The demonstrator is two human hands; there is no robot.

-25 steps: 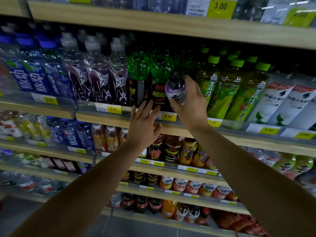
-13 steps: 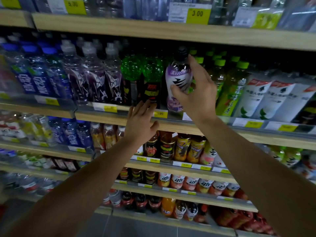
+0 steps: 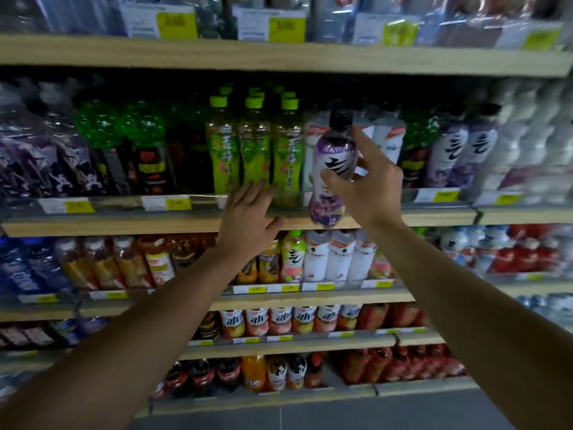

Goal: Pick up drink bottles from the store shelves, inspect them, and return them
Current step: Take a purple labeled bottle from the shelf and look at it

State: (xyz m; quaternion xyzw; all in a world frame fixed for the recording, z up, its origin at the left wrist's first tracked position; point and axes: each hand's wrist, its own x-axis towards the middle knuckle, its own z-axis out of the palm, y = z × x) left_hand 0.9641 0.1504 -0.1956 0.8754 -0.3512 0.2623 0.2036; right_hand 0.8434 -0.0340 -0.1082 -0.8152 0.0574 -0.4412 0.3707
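Our right hand point(image 3: 369, 184) grips one purple bottle point(image 3: 333, 169); our left hand point(image 3: 248, 218) is spread before three green-capped bottles point(image 3: 255, 150).

Right hand point(image 3: 369, 187) gripping, left hand point(image 3: 248, 218) spread.

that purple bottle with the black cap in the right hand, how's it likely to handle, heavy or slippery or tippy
The purple bottle looks full, so probably fairly heavy for its size. Its label wrap looks glossy, so it may be a bit slippery; the right hand holds it around the waisted middle, which should help the grip. Tall and narrow, it could tip if set down carelessly.
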